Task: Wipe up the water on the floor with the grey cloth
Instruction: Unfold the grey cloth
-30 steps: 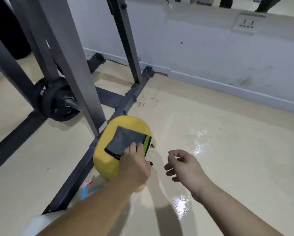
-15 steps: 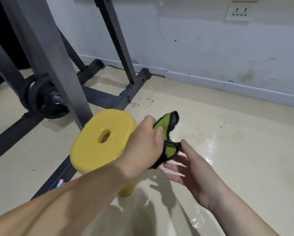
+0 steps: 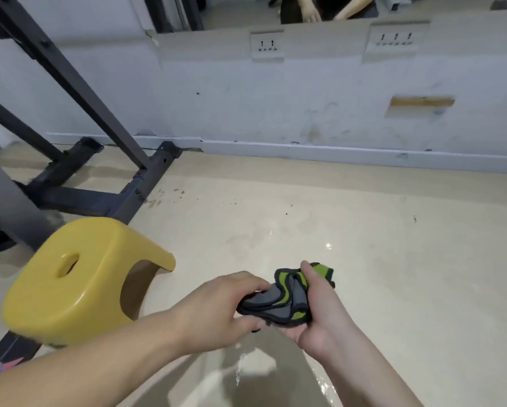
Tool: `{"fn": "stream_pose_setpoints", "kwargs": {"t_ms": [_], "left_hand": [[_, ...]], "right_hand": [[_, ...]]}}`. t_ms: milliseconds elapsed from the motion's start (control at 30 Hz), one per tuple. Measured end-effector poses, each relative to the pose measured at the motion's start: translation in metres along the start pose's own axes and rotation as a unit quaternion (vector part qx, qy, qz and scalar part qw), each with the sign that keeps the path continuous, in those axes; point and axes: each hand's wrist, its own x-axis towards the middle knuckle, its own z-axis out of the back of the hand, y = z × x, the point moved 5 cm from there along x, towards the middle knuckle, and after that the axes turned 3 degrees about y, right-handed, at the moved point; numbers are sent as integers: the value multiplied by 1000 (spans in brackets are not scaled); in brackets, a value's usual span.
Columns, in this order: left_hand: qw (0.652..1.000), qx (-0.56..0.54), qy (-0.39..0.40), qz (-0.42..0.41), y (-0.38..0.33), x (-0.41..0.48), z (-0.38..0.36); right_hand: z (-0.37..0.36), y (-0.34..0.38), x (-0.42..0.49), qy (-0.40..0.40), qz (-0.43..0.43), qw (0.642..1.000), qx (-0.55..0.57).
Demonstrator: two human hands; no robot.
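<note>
Head view, looking forward and down. Both hands meet in the lower centre of the frame with the grey cloth (image 3: pixel 287 298) bunched between them, held in the air above the floor (image 3: pixel 364 230).

Risks, as a judgement. The cloth is crumpled into a tight wad, so little of its face would meet the wet floor; pressed down as it is, it would likely push the water (image 3: pixel 328 246) about rather than soak it up. It is also shared between two hands, so a loose corner could slip free if one hand lets go before the other has a firm hold. The glossy patches show that the floor is wet at centre right and along the bottom edge, directly under the arms, where a knee or foot could slide. The yellow stool (image 3: pixel 79 277) stands at lower left, near the left forearm, and a wide sweep could knock it. A dark metal frame (image 3: pixel 105 113) fills the upper left, and wall sockets (image 3: pixel 267 45) sit high in the frame, well apart from the water.

Position of the cloth. It lies in the cupped palm of the right hand (image 3: pixel 320 315), whose fingers curl up and clamp its far, green-edged side. The left hand (image 3: pixel 217 309) closes its fingers on the near, grey edge from the left. Neither hand is spread open; both are shut on fabric. The cloth touches no part of the floor.
</note>
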Motion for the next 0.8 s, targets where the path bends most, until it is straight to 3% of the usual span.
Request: {"fn": "stream_pose_setpoints", "kwargs": {"t_ms": [167, 267, 333, 400, 533, 633, 800], "left_hand": [[997, -42, 44, 52, -43, 9, 27], [996, -6, -1, 88, -50, 8, 47], [991, -48, -51, 117, -44, 9, 57], [971, -155, -114, 140, -37, 13, 67], [889, -362, -221, 172, -15, 26, 79], [861, -426, -204, 189, 3, 38, 69], [864, -447, -103, 210, 14, 65, 32]], "right_hand": [[3, 27, -8, 73, 4, 997, -22], [3, 31, -9, 106, 9, 993, -52], [5, 30, -12, 121, 9, 990, -70], [7, 31, -10, 138, 26, 984, -109], [22, 33, -5, 168, 41, 957, -232], [43, 33, 0, 143, 48, 935, -321], [70, 26, 21, 83, 58, 936, -338]]}}
